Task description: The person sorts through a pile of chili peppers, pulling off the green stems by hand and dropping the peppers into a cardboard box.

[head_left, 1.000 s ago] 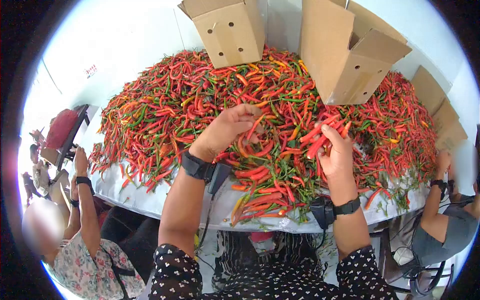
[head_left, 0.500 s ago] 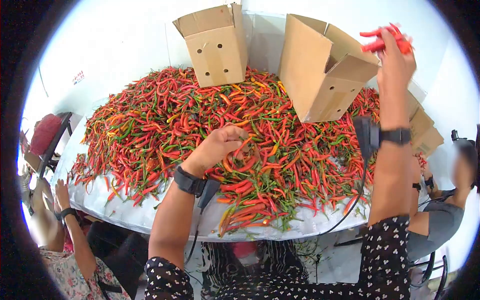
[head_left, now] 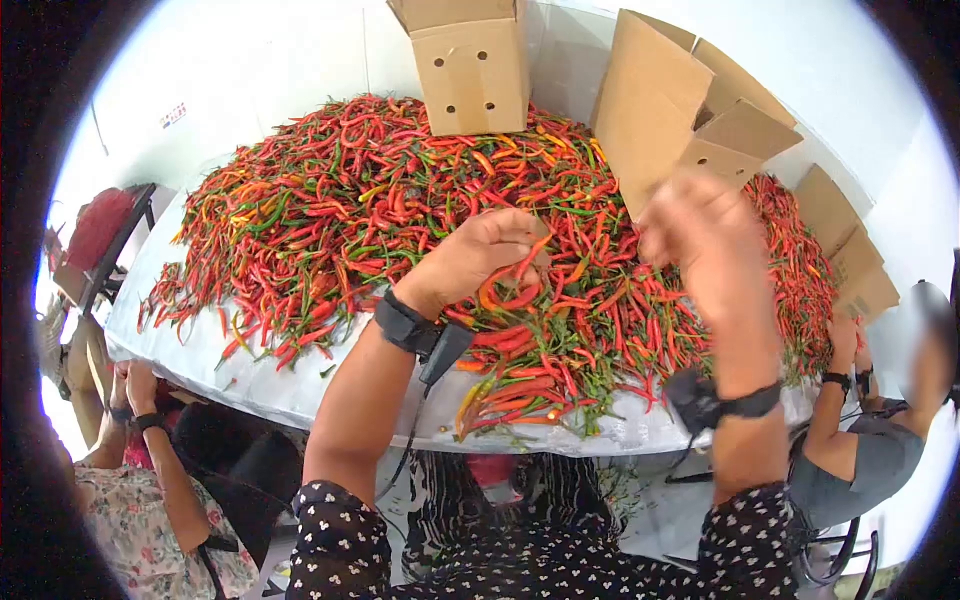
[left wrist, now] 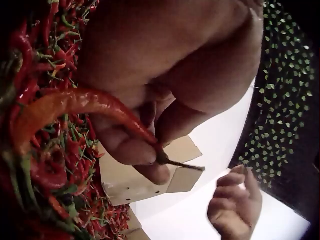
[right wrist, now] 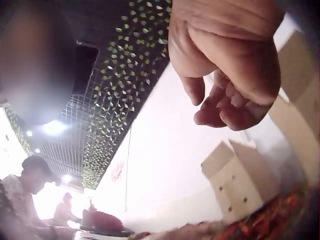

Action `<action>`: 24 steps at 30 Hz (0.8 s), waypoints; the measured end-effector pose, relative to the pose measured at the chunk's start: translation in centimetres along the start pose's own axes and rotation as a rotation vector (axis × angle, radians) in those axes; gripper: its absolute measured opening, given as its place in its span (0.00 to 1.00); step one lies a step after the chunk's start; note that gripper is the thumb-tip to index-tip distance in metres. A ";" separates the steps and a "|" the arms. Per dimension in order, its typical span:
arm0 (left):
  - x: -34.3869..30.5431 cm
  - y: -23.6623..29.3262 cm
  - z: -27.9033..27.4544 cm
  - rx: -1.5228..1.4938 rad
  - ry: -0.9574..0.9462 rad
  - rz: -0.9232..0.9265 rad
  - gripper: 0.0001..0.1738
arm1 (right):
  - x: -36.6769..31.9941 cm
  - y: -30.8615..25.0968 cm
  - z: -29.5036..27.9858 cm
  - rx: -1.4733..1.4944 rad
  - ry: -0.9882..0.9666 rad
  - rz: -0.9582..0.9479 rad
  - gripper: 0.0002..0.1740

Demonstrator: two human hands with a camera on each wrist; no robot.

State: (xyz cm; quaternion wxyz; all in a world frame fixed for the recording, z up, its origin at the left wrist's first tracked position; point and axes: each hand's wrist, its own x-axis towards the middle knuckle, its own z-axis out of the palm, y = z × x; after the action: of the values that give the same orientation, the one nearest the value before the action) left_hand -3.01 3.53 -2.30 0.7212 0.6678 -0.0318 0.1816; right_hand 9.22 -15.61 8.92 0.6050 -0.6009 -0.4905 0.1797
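Over the near middle of a big heap of red chili peppers (head_left: 330, 220), my left hand (head_left: 465, 265) pinches one curved red-orange chili pepper (left wrist: 75, 102). In the left wrist view its thin stem sticks out past the fingertips, and its body curves back over the heap. My right hand (head_left: 715, 250) hangs in the air before the right cardboard box (head_left: 650, 100), blurred in the head view. Its fingers bend loosely, with nothing between them in the right wrist view. Several larger peppers (head_left: 525, 385) lie grouped near the table's front edge.
Another cardboard box (head_left: 470, 80), with round holes, stands on the heap at the back. Flattened-looking cardboard (head_left: 850, 250) is at the far right. The white table (head_left: 190, 350) curves around me; people sit to the left and right. Green stems (head_left: 590, 390) litter the front.
My right hand first held a bunch of red chili peppers over the heap, then lifted them high beside the right box. Now it is back lower and empty. The left hand keeps its pepper.
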 end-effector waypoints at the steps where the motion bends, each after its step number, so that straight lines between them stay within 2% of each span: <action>1: 0.0 0.1 0.2 -0.080 -0.021 0.005 0.10 | -0.6 1.9 1.3 0.063 -0.064 0.112 0.11; 2: 0.0 0.4 0.4 0.007 -0.023 0.005 0.11 | -1.3 3.8 2.5 0.184 -0.082 0.208 0.12; 4: 0.0 0.3 0.5 -0.003 -0.041 -0.002 0.12 | -1.9 6.8 4.1 0.248 -0.114 0.348 0.12; 8: 0.2 -0.5 -0.1 0.067 -0.055 -0.036 0.12 | -1.5 9.9 5.5 0.392 -0.041 0.423 0.10; 10: 0.1 -0.2 0.0 0.094 -0.057 -0.054 0.11 | -1.1 10.8 5.7 0.388 0.010 0.353 0.08; 14: 0.1 0.0 0.1 0.126 -0.026 -0.083 0.09 | -0.6 12.0 6.2 0.426 0.040 0.349 0.07; 17: 0.1 -0.2 0.0 0.152 0.009 -0.143 0.08 | -0.5 12.9 6.0 0.436 0.060 0.253 0.06; 19: 0.2 -0.3 0.0 0.173 0.030 -0.205 0.08 | -0.3 13.0 5.8 0.440 0.214 0.180 0.04; 24: 0.2 -0.6 0.6 0.310 0.065 -0.255 0.08 | -0.1 14.4 4.7 0.477 0.316 0.115 0.03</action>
State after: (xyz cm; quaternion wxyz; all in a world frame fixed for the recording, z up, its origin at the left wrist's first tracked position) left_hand -2.50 2.93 -2.77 0.6276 0.7632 0.1047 0.1127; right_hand 10.71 -10.08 -5.12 0.7870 -0.4891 -0.2990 0.2282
